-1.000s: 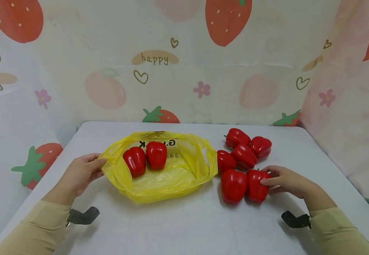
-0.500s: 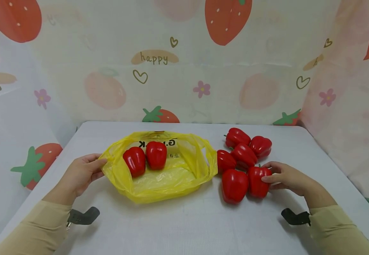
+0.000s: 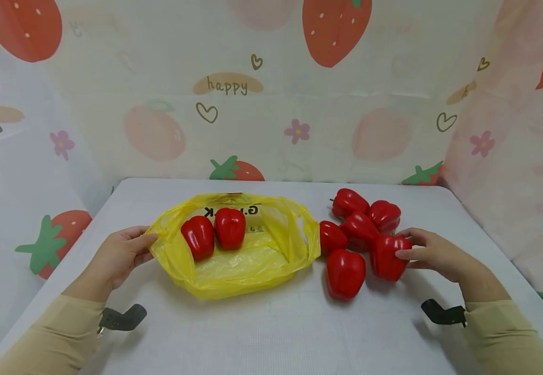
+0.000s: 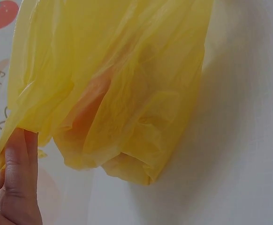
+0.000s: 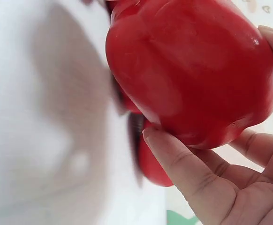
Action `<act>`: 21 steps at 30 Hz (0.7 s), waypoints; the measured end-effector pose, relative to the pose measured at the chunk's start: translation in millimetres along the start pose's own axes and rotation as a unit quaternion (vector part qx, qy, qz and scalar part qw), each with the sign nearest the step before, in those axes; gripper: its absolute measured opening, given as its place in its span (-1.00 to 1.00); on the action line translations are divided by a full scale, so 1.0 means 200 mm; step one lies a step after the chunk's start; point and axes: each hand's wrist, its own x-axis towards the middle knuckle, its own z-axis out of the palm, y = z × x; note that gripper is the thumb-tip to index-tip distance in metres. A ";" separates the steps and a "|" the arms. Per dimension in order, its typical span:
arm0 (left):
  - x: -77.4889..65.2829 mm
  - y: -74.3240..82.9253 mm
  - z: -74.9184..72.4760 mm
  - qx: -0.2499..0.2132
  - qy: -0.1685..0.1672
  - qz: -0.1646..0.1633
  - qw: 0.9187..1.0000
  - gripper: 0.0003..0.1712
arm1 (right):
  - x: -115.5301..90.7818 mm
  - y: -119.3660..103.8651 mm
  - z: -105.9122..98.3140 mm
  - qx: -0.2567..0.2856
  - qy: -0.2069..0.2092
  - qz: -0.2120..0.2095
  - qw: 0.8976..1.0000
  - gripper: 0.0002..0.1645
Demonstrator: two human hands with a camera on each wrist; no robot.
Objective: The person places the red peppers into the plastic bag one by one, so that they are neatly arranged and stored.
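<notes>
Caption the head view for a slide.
The left grip pinches a yellow bag holding two red peppers; the right grip holds another pepper.

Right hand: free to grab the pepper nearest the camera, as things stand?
Probably not: the right hand is occupied, holding another red pepper. Otherwise access looks easy; nothing visibly covers the front of the nearest pepper.

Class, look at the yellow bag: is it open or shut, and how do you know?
Open: the bag gapes, with two peppers showing inside, and the left hand pinches its rim.
</notes>
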 end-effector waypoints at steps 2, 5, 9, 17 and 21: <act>0.00 0.00 0.00 -0.001 0.000 0.000 1.000 -0.28 | -0.01 -0.02 -0.02 -0.004 0.006 -0.007 1.000 -0.24; 0.00 0.00 0.00 -0.001 0.000 0.002 1.000 -0.28 | -0.02 -0.05 -0.04 -0.013 0.017 -0.017 1.000 -0.23; 0.00 0.01 0.00 0.000 -0.001 0.003 1.000 -0.29 | -0.01 -0.09 -0.07 -0.023 0.030 -0.032 0.999 -0.25; -0.01 0.02 0.00 -0.003 -0.001 0.000 1.000 -0.30 | 0.02 -0.19 -0.08 -0.025 0.023 -0.068 0.997 -0.32; -0.01 0.02 0.00 0.000 0.000 -0.002 1.000 -0.30 | 0.04 -0.25 -0.07 -0.025 0.016 -0.083 0.996 -0.36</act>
